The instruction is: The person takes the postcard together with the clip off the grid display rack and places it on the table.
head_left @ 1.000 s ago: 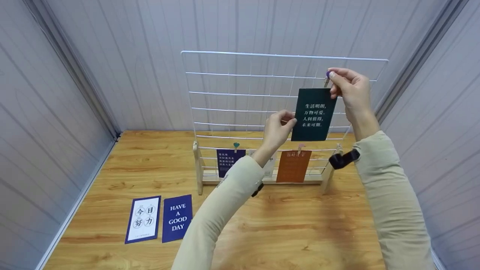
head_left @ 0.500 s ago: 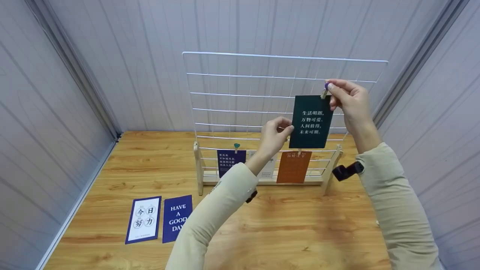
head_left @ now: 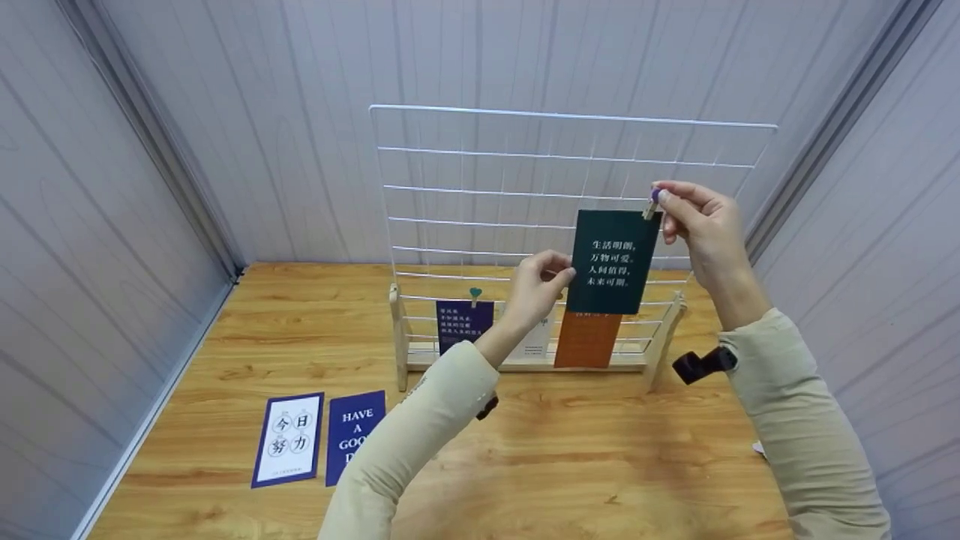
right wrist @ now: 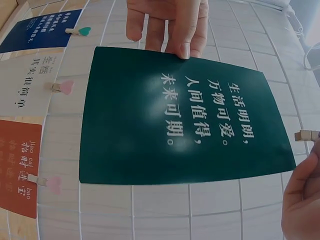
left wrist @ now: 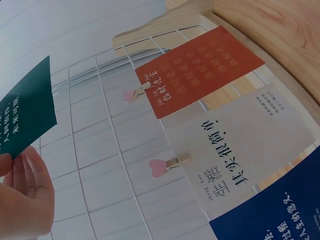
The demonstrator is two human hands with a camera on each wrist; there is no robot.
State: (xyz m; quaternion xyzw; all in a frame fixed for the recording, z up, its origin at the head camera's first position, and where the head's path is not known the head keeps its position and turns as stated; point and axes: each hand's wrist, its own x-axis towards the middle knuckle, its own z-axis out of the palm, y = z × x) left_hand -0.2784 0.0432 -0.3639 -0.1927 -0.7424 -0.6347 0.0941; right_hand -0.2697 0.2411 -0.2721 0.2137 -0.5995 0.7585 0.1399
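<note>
A dark green card [head_left: 611, 262] with white Chinese writing is held upright in front of the white wire grid rack [head_left: 480, 187]. My left hand [head_left: 536, 289] pinches the card's left edge between thumb and fingers. At the upper right corner, my right hand [head_left: 709, 225] pinches a small wooden clothespin [head_left: 651, 208] with a purple top. In the right wrist view, the tip of the clothespin [right wrist: 305, 135] stands just off the card's top edge, while the right fingers lie close to the card's corner.
Low on the grid hang a blue card [head_left: 461, 322], a white card [left wrist: 235, 150] and an orange card [head_left: 586, 341]. Heart-topped clothespins, green [head_left: 475, 292] and pink [left wrist: 158, 168], hold them. On the table lie a white card with blue border [head_left: 288, 439] and a blue card [head_left: 352, 420].
Both hands have come down and slightly left with the green card and clothespin. The card now overlaps the top of the orange card in the head view.
</note>
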